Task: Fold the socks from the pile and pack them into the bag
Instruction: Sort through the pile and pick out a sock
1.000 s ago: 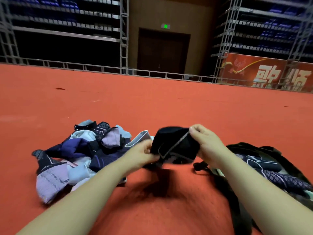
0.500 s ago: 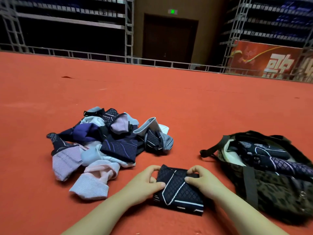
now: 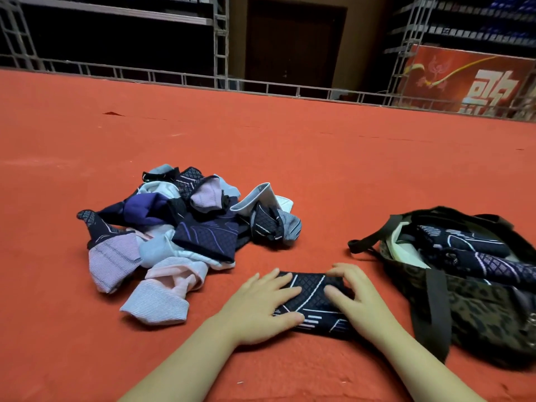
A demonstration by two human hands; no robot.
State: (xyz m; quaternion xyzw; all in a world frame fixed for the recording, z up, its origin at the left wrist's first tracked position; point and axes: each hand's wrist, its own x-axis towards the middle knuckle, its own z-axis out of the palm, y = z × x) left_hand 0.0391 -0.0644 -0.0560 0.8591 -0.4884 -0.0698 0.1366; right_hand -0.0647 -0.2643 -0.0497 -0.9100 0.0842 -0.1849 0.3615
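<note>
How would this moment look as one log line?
step: flattening | left hand: pressing dark patterned folded sock | right hand: pressing sock | open leopard-print bag: right of sock

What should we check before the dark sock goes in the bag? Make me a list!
1. Sock folded flat: the dark patterned sock lies folded on the red carpet. Ok.
2. Hands on it: left hand and right hand press it with fairly straight fingers. Ok.
3. Sock gripped for lifting: neither hand holds it. Not ok.
4. Bag open: the bag gapes at the top. Ok.
5. Room inside: folded socks already fill part of it; the space left, cannot tell.
6. Pile finished: the sock pile remains. Not ok.
</note>
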